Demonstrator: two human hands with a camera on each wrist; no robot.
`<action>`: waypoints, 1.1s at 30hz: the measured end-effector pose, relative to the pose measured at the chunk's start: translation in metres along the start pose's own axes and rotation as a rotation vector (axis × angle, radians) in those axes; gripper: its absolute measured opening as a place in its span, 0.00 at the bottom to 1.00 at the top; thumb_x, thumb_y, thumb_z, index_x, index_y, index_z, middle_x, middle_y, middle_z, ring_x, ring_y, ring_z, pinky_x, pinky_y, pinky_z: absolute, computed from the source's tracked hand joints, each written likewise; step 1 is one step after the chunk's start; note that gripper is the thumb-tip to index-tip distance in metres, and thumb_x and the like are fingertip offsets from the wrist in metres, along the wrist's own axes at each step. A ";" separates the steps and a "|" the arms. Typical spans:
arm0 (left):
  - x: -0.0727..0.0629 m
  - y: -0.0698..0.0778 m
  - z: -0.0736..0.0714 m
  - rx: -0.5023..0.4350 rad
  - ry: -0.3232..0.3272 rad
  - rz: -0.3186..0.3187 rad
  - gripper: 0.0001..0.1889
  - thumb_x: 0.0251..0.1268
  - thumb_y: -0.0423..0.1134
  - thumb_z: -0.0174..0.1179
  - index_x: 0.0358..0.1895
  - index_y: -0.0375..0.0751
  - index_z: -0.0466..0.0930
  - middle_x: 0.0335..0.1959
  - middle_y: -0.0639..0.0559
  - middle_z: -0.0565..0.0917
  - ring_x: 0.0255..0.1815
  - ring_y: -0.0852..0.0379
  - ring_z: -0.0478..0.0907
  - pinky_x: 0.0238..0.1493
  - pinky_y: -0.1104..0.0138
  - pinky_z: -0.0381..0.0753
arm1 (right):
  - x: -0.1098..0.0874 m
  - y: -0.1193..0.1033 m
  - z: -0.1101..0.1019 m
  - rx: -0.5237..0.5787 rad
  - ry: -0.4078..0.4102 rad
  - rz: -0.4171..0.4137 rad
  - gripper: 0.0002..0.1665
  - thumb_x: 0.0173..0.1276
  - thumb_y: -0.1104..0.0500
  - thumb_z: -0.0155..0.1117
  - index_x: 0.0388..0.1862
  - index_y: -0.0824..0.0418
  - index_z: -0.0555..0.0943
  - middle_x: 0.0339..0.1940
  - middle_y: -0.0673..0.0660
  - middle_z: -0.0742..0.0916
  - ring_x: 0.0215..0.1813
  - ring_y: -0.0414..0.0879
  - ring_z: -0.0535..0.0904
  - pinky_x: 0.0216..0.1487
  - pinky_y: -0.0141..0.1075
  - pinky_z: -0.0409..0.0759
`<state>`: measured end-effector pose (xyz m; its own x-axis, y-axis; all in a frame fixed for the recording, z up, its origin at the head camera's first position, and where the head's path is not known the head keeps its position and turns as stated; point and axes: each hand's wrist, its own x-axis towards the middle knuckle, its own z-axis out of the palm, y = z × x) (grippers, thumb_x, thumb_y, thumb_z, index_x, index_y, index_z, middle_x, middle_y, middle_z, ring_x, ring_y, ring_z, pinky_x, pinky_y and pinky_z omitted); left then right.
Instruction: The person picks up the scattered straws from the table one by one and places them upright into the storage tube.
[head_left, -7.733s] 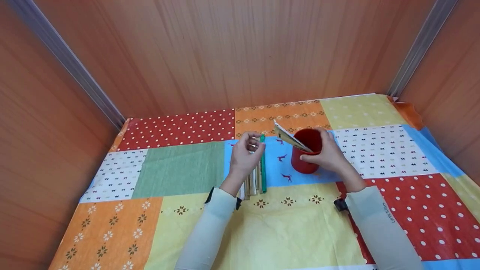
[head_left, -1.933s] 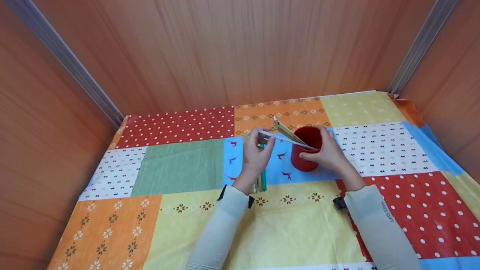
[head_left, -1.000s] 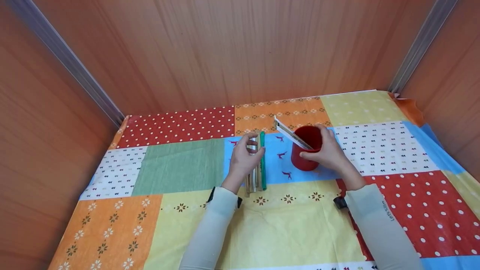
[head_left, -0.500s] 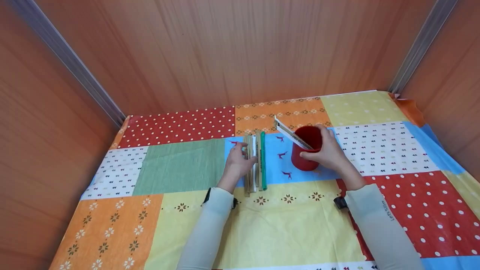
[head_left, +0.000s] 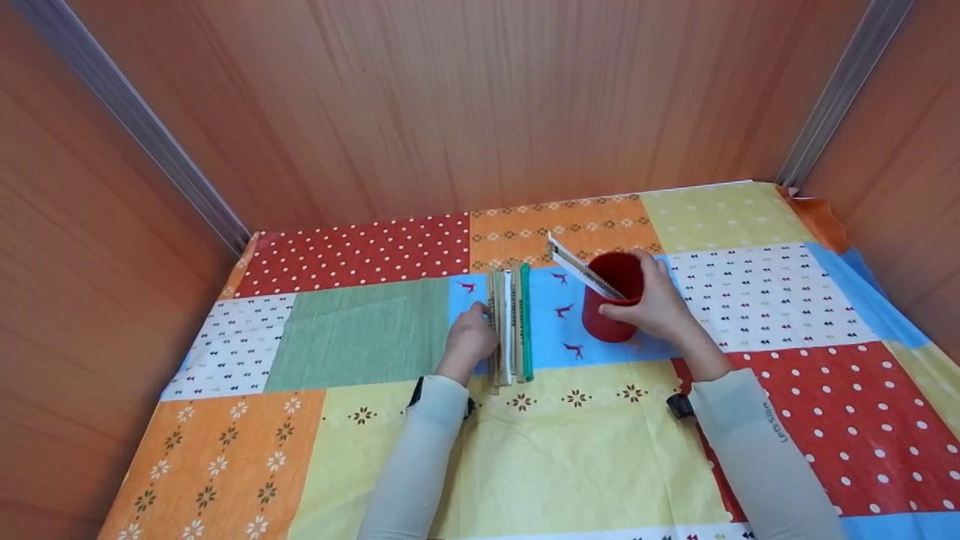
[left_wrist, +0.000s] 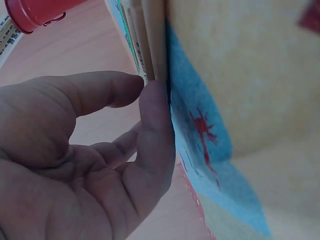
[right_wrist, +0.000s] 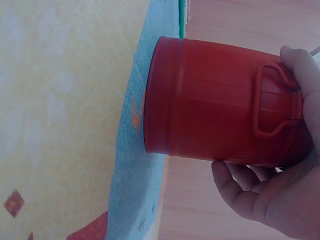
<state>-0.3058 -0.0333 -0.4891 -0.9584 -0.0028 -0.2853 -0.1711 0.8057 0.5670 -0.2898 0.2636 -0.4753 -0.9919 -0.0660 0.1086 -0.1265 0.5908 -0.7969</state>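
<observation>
Several long slim packets, tan, white and green, lie side by side on the blue patch of cloth. My left hand (head_left: pixel 471 336) is at the left side of the row. In the left wrist view, its thumb and a bent finger (left_wrist: pixel 155 125) pinch the edge of the outermost tan packet (left_wrist: pixel 156 35). To the right stands a red metal bucket (right_wrist: pixel 220 100) with a small side handle. My right hand (head_left: pixel 657 306) grips its rim, thumb at the front and fingers behind. Slim packets (head_left: pixel 577 266) lean out of the bucket toward the left, a white one in front.
A patchwork cloth (head_left: pixel 600 465) covers the table. Wood-look panels (head_left: pixel 480 112) enclose it at the back and both sides. The green packet (head_left: pixel 526 322) is the row's right end, with a strip of blue cloth between it and the bucket.
My left hand slid a white packet into the bucket, let go, and came back left and down to the row's left edge, closing its fingers there. My right hand stayed on the bucket.
</observation>
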 end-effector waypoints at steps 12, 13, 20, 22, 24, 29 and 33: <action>0.002 -0.006 0.002 0.024 -0.014 0.012 0.21 0.64 0.34 0.58 0.60 0.46 0.70 0.49 0.43 0.80 0.42 0.50 0.75 0.46 0.57 0.78 | 0.000 -0.001 0.001 -0.007 0.008 -0.017 0.60 0.50 0.47 0.78 0.74 0.54 0.52 0.69 0.61 0.64 0.68 0.56 0.63 0.56 0.55 0.78; 0.002 -0.006 0.002 0.035 -0.013 0.024 0.21 0.64 0.34 0.58 0.60 0.47 0.71 0.49 0.43 0.80 0.42 0.50 0.74 0.45 0.57 0.77 | 0.000 -0.001 0.001 -0.013 0.014 -0.021 0.60 0.50 0.47 0.78 0.74 0.55 0.52 0.68 0.62 0.64 0.67 0.56 0.63 0.56 0.55 0.77; 0.003 -0.010 0.001 0.041 -0.009 0.049 0.19 0.62 0.36 0.59 0.57 0.46 0.72 0.43 0.45 0.80 0.38 0.51 0.73 0.38 0.61 0.75 | 0.001 0.001 0.001 -0.033 0.029 -0.033 0.60 0.50 0.47 0.78 0.74 0.57 0.53 0.67 0.63 0.65 0.66 0.57 0.64 0.56 0.56 0.77; 0.004 -0.011 0.000 0.028 -0.003 0.033 0.18 0.62 0.37 0.60 0.56 0.46 0.73 0.41 0.46 0.80 0.37 0.51 0.74 0.36 0.62 0.74 | 0.001 0.001 0.001 -0.028 0.025 -0.028 0.59 0.50 0.47 0.78 0.74 0.57 0.53 0.67 0.63 0.65 0.66 0.56 0.64 0.56 0.56 0.77; 0.005 -0.012 0.000 0.022 0.001 0.010 0.18 0.61 0.39 0.61 0.54 0.45 0.73 0.40 0.47 0.79 0.37 0.51 0.74 0.36 0.62 0.75 | 0.001 0.001 0.001 -0.024 0.023 -0.022 0.59 0.50 0.46 0.78 0.74 0.56 0.53 0.67 0.62 0.65 0.66 0.56 0.64 0.57 0.55 0.77; 0.007 -0.013 -0.001 0.028 0.039 -0.043 0.19 0.59 0.40 0.65 0.52 0.42 0.72 0.43 0.45 0.79 0.40 0.50 0.76 0.42 0.58 0.79 | 0.000 0.000 0.000 -0.024 0.013 -0.004 0.60 0.50 0.45 0.77 0.75 0.55 0.51 0.69 0.62 0.64 0.68 0.57 0.62 0.57 0.55 0.77; 0.007 -0.012 0.000 0.016 0.074 -0.075 0.28 0.57 0.37 0.66 0.59 0.34 0.67 0.49 0.40 0.79 0.46 0.47 0.77 0.51 0.55 0.79 | 0.000 -0.001 0.000 -0.022 0.006 0.000 0.61 0.50 0.45 0.77 0.75 0.54 0.51 0.69 0.62 0.64 0.68 0.57 0.62 0.57 0.55 0.78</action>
<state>-0.3105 -0.0433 -0.4979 -0.9574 -0.1066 -0.2682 -0.2399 0.8108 0.5339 -0.2893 0.2632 -0.4746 -0.9918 -0.0613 0.1124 -0.1264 0.6085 -0.7834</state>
